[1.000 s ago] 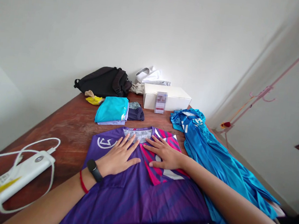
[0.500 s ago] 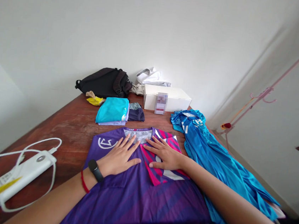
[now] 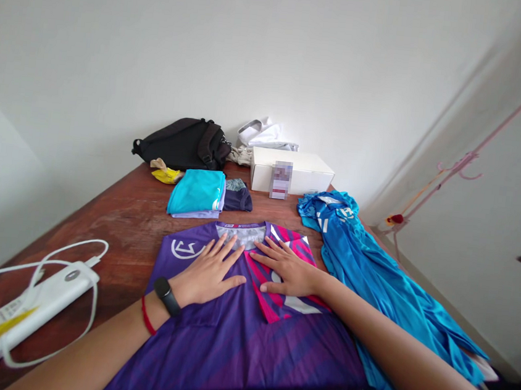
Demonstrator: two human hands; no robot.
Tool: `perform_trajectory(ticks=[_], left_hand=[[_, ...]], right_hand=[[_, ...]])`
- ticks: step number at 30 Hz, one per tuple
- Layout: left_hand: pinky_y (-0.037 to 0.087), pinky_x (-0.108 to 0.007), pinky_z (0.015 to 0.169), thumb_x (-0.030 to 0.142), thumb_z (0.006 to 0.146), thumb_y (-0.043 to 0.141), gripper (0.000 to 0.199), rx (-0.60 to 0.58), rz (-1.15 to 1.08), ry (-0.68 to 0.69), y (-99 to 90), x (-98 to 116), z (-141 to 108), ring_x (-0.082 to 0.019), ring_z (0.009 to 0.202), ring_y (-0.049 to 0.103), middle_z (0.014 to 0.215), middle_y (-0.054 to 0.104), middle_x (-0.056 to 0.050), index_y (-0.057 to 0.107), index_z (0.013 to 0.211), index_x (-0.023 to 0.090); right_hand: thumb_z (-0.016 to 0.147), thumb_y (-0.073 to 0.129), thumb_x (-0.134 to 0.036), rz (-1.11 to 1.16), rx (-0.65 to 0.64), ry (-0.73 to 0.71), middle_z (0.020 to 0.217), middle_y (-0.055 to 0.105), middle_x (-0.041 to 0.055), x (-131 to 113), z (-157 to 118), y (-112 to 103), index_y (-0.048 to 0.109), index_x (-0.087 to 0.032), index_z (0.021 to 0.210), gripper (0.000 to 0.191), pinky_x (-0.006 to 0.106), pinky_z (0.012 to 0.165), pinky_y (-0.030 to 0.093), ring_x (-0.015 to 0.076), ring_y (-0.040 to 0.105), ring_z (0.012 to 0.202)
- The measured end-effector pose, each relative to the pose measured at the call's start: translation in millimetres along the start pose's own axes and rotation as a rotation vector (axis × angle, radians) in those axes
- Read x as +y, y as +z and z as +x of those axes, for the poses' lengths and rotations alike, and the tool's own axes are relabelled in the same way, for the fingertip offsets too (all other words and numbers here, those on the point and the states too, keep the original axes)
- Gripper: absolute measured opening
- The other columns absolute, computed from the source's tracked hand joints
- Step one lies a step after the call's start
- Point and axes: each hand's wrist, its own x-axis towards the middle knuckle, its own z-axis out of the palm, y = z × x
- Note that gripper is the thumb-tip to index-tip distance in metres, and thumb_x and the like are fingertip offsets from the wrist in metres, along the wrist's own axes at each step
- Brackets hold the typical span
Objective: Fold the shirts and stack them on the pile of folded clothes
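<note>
A purple jersey (image 3: pixel 243 354) lies spread on the wooden table, its grey-lined collar facing away from me and its lower part reaching the near edge. Pink, purple and white patterned fabric, apparently a sleeve folded inward, covers its upper right. My left hand (image 3: pixel 208 273) rests flat with fingers spread on the jersey's upper left, fingertips by the collar. On the patterned part lies my right hand (image 3: pixel 290 269), palm down, fingers apart, its tips near the collar's right side. Neither hand grips anything.
A crumpled blue satin-like garment (image 3: pixel 384 295) runs along the right edge. Folded turquoise cloth (image 3: pixel 197 189), a black bag (image 3: pixel 177 143) and a white box (image 3: pixel 309 172) sit farther back. At left is a white power strip (image 3: pixel 19 318) with cables. A pink stand (image 3: pixel 495 133) leans right.
</note>
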Motion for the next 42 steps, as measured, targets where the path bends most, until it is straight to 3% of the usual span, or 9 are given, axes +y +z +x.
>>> perform_trajectory(ticks=[12, 26, 37, 42], left_hand=[[0.027, -0.062, 0.121, 0.072, 0.099, 0.032, 0.082, -0.066, -0.003, -0.041, -10.6, 7, 1, -0.040, 0.156, 0.013, 0.169, 0.018, -0.016, 0.032, 0.161, 0.019], [0.026, -0.059, 0.122, 0.069, 0.101, 0.033, 0.076, 0.025, 0.031, -0.075, -12.5, -11, 2, -0.038, 0.157, 0.014, 0.169, 0.023, -0.014, 0.032, 0.161, 0.022], [0.027, -0.061, 0.121, 0.068, 0.100, 0.038, 0.075, 0.010, 0.011, -0.049, -5.8, -12, 0, -0.040, 0.155, 0.018, 0.168, 0.027, -0.015, 0.037, 0.159, 0.022], [0.029, -0.061, 0.120, 0.060, 0.103, 0.038, 0.064, 0.055, -0.006, -0.025, -8.1, -15, 2, -0.039, 0.155, 0.020, 0.168, 0.027, -0.013, 0.042, 0.157, 0.026]], right_hand=[[0.092, 0.058, -0.067, -0.003, -0.013, 0.007, 0.170, 0.015, 0.0116, -1, 0, -1, 0.024, -0.032, 0.163, 0.086, 0.070, 0.121, 0.004, 0.0417, 0.006, 0.156], [0.092, 0.056, -0.070, -0.020, -0.030, 0.001, 0.171, 0.012, 0.0107, 0, 0, -2, 0.024, -0.030, 0.163, 0.087, 0.070, 0.121, 0.003, 0.0422, 0.005, 0.156], [0.092, 0.052, -0.074, -0.029, -0.040, 0.015, 0.171, 0.011, 0.0096, -1, 0, -3, 0.023, -0.032, 0.163, 0.087, 0.068, 0.122, 0.003, 0.0408, 0.002, 0.157], [0.090, 0.056, -0.073, -0.011, -0.043, 0.011, 0.171, 0.012, 0.0106, 1, -1, -3, 0.023, -0.032, 0.163, 0.090, 0.068, 0.122, 0.002, 0.0411, 0.002, 0.157]])
